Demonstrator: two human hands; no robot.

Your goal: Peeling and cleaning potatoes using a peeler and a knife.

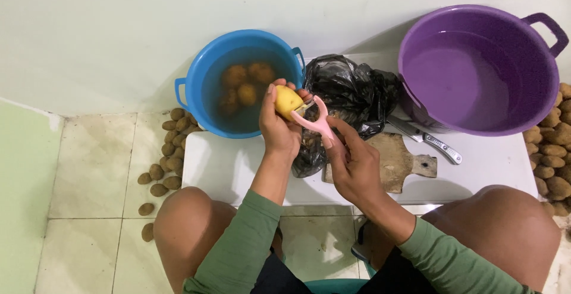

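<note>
Peeling step, approx half done: left hand (278, 129) grips potato (288, 100) over black bag (351, 95), blue tub (241, 83) at 10 o'clock. Right hand (352, 166) holds pink peeler (316, 120) w/ blade on potato. Next stroke needs potato turned to unpeeled side.

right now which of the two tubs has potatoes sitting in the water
The blue tub, beside the left hand: several potatoes lie in its water. The purple tub holds only water.
</note>
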